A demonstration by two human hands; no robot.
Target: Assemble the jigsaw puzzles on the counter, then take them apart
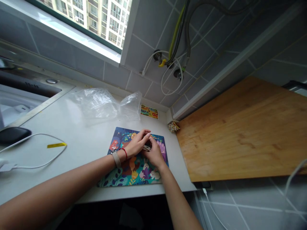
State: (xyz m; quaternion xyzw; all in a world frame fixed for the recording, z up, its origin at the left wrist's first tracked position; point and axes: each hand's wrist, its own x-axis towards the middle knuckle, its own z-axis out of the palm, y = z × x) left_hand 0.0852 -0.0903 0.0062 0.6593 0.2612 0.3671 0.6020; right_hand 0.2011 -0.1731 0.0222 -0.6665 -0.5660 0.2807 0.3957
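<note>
On the white counter lies a colourful picture board [134,175] showing rabbits, plants and other animals in a night forest. Over its upper half my left hand [137,144] and my right hand [154,155] come together, fingers curled toward each other. Between them shows a small dark object with pale edges [147,146], like a little stack of pieces; the fingers cover most of it. Both hands close around it from opposite sides. My left wrist carries a watch with a light band [116,158] and a red bracelet [124,153].
Crumpled clear plastic [100,103] lies behind the board, beside a small picture card [149,111]. A patterned bundle [174,126] sits by the wooden panel [240,137] at right. A white cable [40,134], a black object [14,135] and the sink [31,84] are at left.
</note>
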